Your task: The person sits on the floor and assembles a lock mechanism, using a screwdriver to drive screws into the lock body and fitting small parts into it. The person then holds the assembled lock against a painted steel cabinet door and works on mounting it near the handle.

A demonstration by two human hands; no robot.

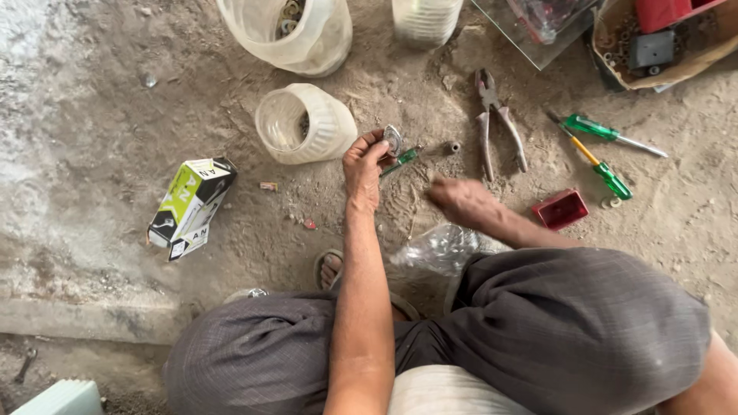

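Observation:
My left hand [364, 165] is raised over the dirt floor and pinches a small round metal part [393, 140] between thumb and fingers. A green-handled screwdriver [400, 161] lies just right of that hand, partly hidden by it. My right hand [460, 200] hovers low over the ground, blurred, fingers together and pointing left; I cannot tell whether it holds anything. A crumpled clear plastic bag [442, 247] lies under my right forearm. A small metal nut [454, 146] rests on the dirt beyond the hands.
Pliers [496, 123], two green screwdrivers [611, 132] [606, 173] and a small red tray [560, 208] lie to the right. A tipped clear jar [305, 123], two more jars at the top, a green-white carton [191, 206] and a cardboard box of parts [661, 42] surround me.

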